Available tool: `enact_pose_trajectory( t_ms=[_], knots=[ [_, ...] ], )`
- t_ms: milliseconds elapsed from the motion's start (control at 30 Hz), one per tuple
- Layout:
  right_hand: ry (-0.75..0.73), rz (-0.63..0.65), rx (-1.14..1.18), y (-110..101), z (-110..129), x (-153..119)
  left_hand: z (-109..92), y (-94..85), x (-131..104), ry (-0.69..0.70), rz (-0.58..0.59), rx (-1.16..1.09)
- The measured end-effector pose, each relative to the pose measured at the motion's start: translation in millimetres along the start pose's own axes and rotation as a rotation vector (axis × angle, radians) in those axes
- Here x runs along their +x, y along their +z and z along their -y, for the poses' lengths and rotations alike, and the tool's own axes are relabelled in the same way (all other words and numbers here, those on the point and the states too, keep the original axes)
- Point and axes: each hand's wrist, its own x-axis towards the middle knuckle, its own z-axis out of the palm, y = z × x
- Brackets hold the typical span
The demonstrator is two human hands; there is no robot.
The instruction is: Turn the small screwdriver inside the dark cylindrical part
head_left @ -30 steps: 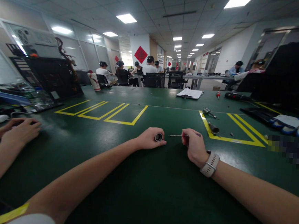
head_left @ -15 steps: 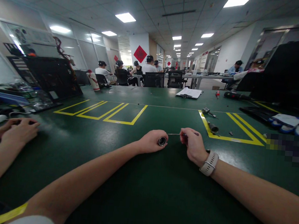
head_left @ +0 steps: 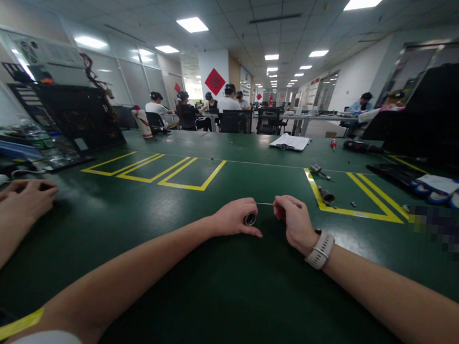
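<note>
So the metal cylinder is gripped in the left hand, right hand pinching a thin tool just right of it.

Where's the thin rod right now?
In the head view, just right of centre: the thin rod is in the right hand, extending toward the left hand.
</note>
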Motion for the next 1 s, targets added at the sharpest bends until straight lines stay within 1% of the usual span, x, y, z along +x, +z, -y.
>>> enact_pose_trajectory(
  t_ms=[433,667,733,867,933,1000],
  knots=[
    [-0.005,0.082,-0.133,1,-4,0,-9,-5.0,-1,0.042,0.028,0.074],
    [-0.038,0.097,-0.171,1,-7,1,-15,-4.8,-2,0.076,0.011,0.15],
    [-0.045,0.102,-0.178,1,-7,2,-14,-4.7,-5,0.089,-0.041,0.183],
    [-0.039,0.101,-0.167,0,-7,1,-15,-9.4,-9,0.154,-0.229,0.263],
    [-0.041,0.108,-0.156,0,-7,1,-24,-12.7,-8,0.217,-0.296,0.284],
    [-0.053,0.122,-0.137,0,-8,2,-41,-13.7,-5,0.28,-0.32,0.275]
  ],
)
